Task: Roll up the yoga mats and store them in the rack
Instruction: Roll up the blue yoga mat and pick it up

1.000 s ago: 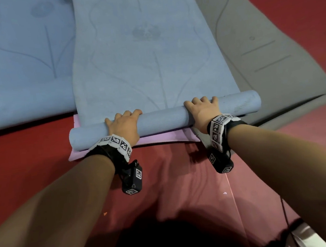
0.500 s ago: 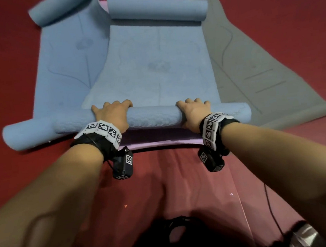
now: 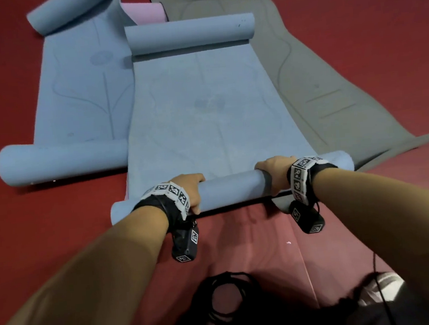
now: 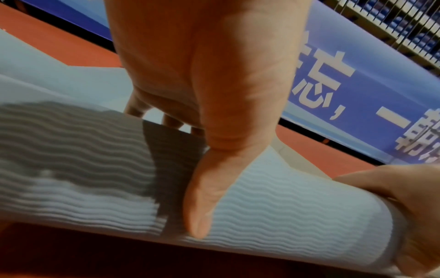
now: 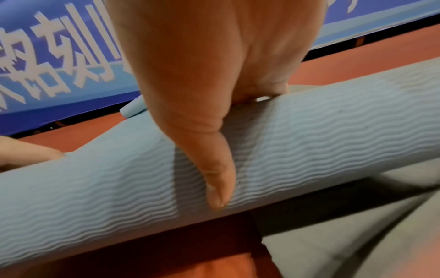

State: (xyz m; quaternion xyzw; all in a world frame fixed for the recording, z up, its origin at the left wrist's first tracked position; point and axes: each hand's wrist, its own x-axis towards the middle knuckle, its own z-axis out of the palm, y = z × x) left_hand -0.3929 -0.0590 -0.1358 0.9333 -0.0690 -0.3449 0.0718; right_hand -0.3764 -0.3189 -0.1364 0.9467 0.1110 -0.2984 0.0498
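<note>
The blue yoga mat (image 3: 212,116) lies lengthwise on the red floor, and its far end curls into a loose roll (image 3: 189,35). Its near end is a tight roll (image 3: 231,189). My left hand (image 3: 188,188) grips that roll left of centre and my right hand (image 3: 274,172) grips it toward its right end. In the left wrist view my left hand (image 4: 202,131) has its fingers over the top of the ribbed roll (image 4: 285,206) and its thumb down the near side. My right hand (image 5: 202,94) holds the roll (image 5: 333,131) the same way.
A second blue mat (image 3: 80,91) lies to the left with both ends curled. A grey mat (image 3: 331,87) lies partly under the right side. A black cable coil (image 3: 228,298) is by my feet. A blue banner (image 4: 357,84) runs along the floor's far edge, with wire shelving (image 4: 404,24) above it.
The near roll has grown thicker and covers the pink underside that showed beneath it. My head has lifted, so the mats' far ends now show. Both hands stay on the roll.
</note>
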